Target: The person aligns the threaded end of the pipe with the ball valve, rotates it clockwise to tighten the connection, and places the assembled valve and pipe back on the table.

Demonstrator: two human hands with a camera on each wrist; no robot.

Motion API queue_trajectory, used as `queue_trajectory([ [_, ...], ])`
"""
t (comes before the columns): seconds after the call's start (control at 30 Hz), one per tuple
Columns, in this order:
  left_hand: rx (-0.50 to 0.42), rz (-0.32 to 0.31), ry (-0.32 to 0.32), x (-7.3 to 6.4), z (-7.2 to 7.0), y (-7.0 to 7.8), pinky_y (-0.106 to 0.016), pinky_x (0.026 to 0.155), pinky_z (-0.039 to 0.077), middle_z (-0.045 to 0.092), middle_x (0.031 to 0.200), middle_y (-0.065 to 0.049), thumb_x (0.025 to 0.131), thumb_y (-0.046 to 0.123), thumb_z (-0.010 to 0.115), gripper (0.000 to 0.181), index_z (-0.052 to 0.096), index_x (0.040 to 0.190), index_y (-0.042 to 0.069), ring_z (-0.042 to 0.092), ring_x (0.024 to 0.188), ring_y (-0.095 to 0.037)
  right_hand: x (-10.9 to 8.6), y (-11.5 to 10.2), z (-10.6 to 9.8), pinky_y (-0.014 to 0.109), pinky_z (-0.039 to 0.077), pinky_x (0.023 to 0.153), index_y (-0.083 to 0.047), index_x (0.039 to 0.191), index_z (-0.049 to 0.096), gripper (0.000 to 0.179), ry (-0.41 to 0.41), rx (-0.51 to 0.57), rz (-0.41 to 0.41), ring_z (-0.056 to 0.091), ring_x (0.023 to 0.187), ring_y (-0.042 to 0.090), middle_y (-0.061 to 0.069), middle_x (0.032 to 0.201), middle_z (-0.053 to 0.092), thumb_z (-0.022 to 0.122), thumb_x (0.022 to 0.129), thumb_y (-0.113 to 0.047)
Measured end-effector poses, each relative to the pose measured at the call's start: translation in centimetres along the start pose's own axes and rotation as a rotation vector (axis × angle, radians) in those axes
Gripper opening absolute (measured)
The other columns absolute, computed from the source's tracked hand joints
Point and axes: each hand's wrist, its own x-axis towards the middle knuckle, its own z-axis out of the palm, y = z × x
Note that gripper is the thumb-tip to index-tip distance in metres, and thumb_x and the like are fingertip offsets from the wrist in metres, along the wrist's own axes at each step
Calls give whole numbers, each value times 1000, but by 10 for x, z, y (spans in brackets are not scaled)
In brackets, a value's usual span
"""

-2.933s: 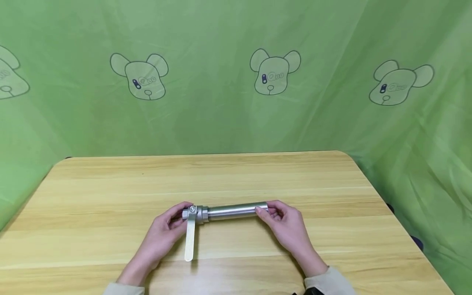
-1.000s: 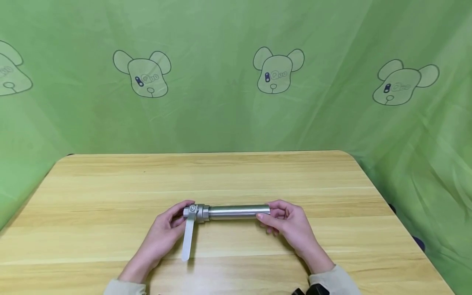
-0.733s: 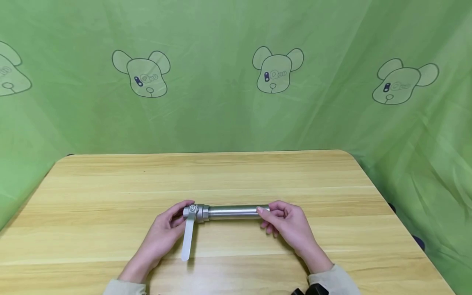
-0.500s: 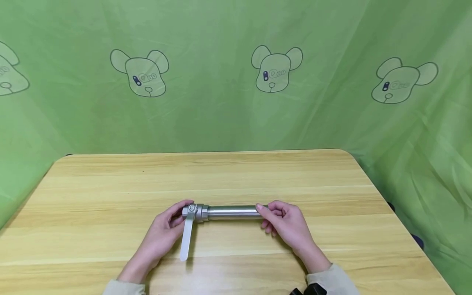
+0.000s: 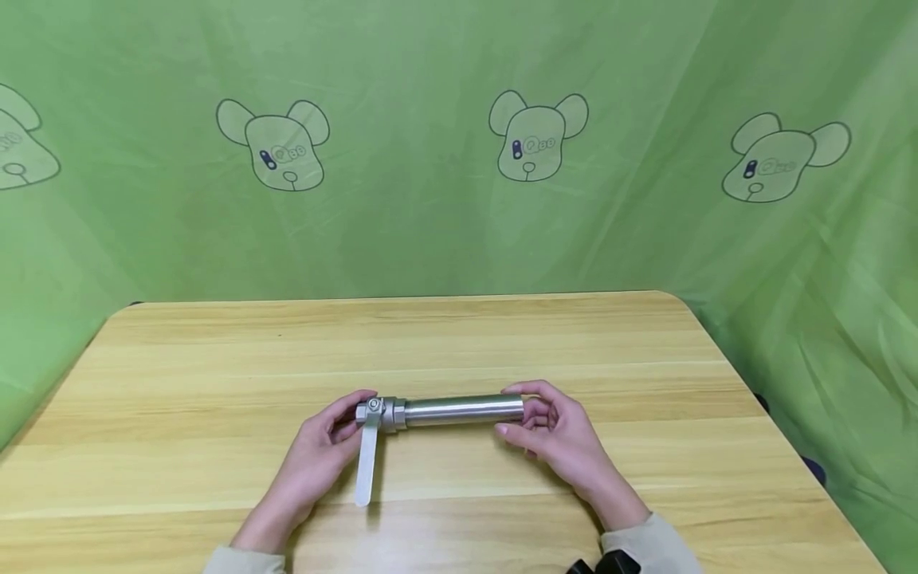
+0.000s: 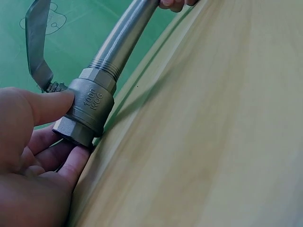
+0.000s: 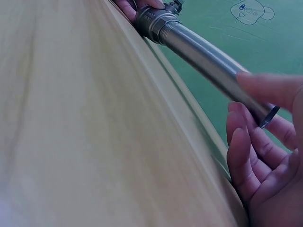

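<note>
A steel ball valve (image 5: 390, 414) stamped "1000 WOG" sits at the left end of a smooth steel pipe (image 5: 462, 410). My left hand (image 5: 319, 458) grips the valve body, thumb on its side and fingers at its hex end. The flat lever handle (image 5: 366, 466) points toward me. A few threads of the pipe (image 6: 105, 67) show where it enters the valve. At the pipe's free end, my right hand (image 5: 566, 446) has its fingers curled loosely round it, index finger over the top and thumb low on the near side. Valve and pipe are held close over the table.
The wood-grain table (image 5: 459, 343) has rounded far corners. Behind and beside it hangs a green curtain (image 5: 416, 231) printed with bear heads. A black object (image 5: 610, 563) shows by the right sleeve.
My right thumb has gone up over the pipe, then back down to its near side, while the index finger has shifted onto the top. The left hand keeps its grip on the valve.
</note>
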Motion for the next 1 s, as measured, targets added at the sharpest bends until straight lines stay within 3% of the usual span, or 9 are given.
queue_trajectory([
  [0.57, -12, -9, -6, 2, -1, 2, -25, 113, 55, 52, 163, -19, 98, -2, 68, 58, 59, 154, 14, 59, 145, -35, 3, 1, 4, 22, 56, 51, 1, 125, 69, 41, 54, -45, 52, 64, 57, 13, 4, 72, 72, 85, 94, -21],
  [0.8, -19, -16, -4, 2, 0, 1, -24, 113, 55, 53, 162, -19, 99, -2, 68, 58, 59, 153, 14, 60, 144, -35, 3, 1, 10, 21, 58, 60, -3, 114, 74, 36, 149, -108, 27, 69, 62, 16, 7, 87, 75, 86, 94, -30],
  [1.0, -18, -13, -4, 2, 0, 1, -24, 112, 55, 53, 162, -20, 98, -3, 69, 58, 59, 153, 14, 60, 144, -36, 3, 2, 11, 24, 62, 61, -3, 115, 74, 35, 155, -71, 30, 70, 65, 16, 6, 87, 73, 87, 92, -25],
])
